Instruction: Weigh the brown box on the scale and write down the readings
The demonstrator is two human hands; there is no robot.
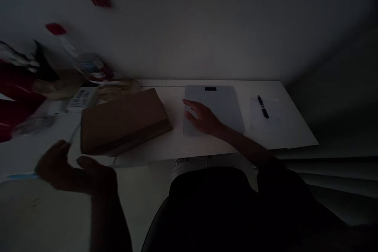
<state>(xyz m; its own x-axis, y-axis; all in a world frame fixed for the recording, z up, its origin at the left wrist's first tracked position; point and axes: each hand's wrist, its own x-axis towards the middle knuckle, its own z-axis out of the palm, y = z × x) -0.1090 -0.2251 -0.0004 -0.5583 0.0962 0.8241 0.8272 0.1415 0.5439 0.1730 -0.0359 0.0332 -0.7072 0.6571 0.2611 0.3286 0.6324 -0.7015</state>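
A brown cardboard box (124,120) lies at a slant on the white table. My left hand (78,173) is in the air in front of the box's left end, thumb and fingers apart, with nothing visible in it. Right of the box is a flat grey scale (221,106) with a small dark display near its back edge. Over the left part of this scale my right hand (203,118) is open, fingers stretched toward the box and apart from it. Whether it touches the scale I cannot tell.
A black pen (263,107) lies on a paper sheet (271,124) at the right. Left of the box are a small labelled white box (81,98), a clear container (91,65) and blurred red items (17,94). The wall (206,27) rises behind the table.
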